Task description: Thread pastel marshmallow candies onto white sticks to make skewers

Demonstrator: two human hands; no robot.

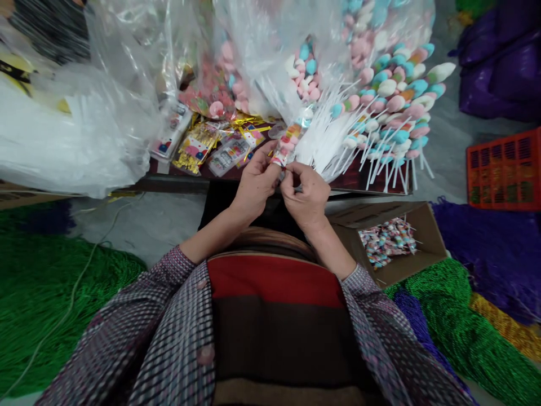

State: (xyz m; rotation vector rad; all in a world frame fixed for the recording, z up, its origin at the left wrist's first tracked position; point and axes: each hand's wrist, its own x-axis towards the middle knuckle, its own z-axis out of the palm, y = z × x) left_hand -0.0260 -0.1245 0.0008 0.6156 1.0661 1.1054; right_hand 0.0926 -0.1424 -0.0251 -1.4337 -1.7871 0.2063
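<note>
My left hand [256,183] pinches the lower end of a wrapped candy skewer [287,141], a row of pink, yellow and blue sweets in a clear sleeve. My right hand [305,194] is closed right next to it, fingers curled at the bottom of the same sleeve. Both hands meet at the near edge of a dark table [169,183]. Just beyond them lies a heap of unwrapped marshmallow sticks [393,101], pastel heads fanned out, white sticks pointing toward me.
Clear plastic bags [127,84] of sweets pile up at the back left. Gold-trimmed packets [198,146] lie on the table. A cardboard box [422,248] with wrapped skewers sits at my right. Green [42,293] and purple [486,265] tinsel bundles flank me; an orange crate [502,169] stands right.
</note>
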